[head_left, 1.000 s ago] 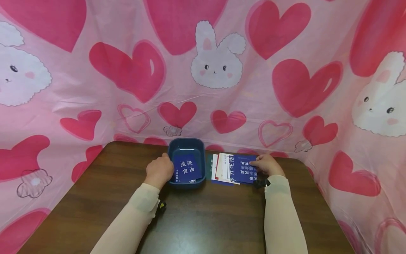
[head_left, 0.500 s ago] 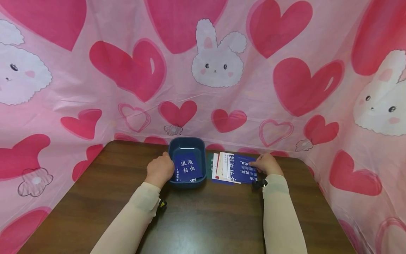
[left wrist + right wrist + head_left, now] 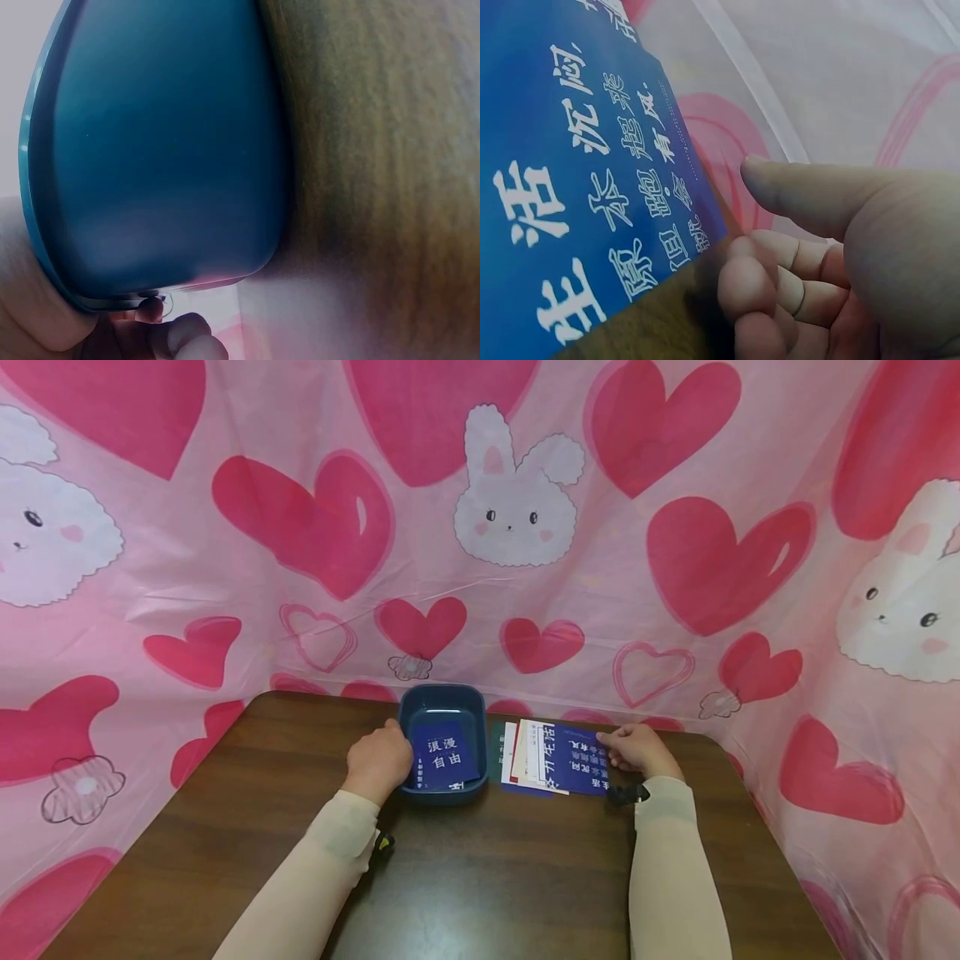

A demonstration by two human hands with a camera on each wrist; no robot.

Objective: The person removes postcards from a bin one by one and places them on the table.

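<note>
On the table stands a dark teal plastic box (image 3: 480, 735) with a blue postcard (image 3: 447, 756), printed in white characters, lying inside. My left hand (image 3: 379, 762) grips the left rim of this box; from the left wrist the box wall (image 3: 165, 150) fills much of the view, thumb and fingers around its rim. To the right of the box lies an overlapping row of cards. Its rightmost, a blue card (image 3: 579, 762), has my right hand (image 3: 636, 750) at its far right corner. In the right wrist view, thumb and loosely bent fingers (image 3: 746, 285) stand apart, beside the card's edge.
White and red-edged cards (image 3: 525, 752) and a dark green card (image 3: 495, 747) lie between the box and the blue card. The brown wooden table (image 3: 487, 877) meets a pink heart-and-rabbit curtain (image 3: 517, 593) along its back edge.
My right hand has drawn slightly right, its thumb and fingers now less over the blue card and parted from it. The left hand stays at the box rim.
</note>
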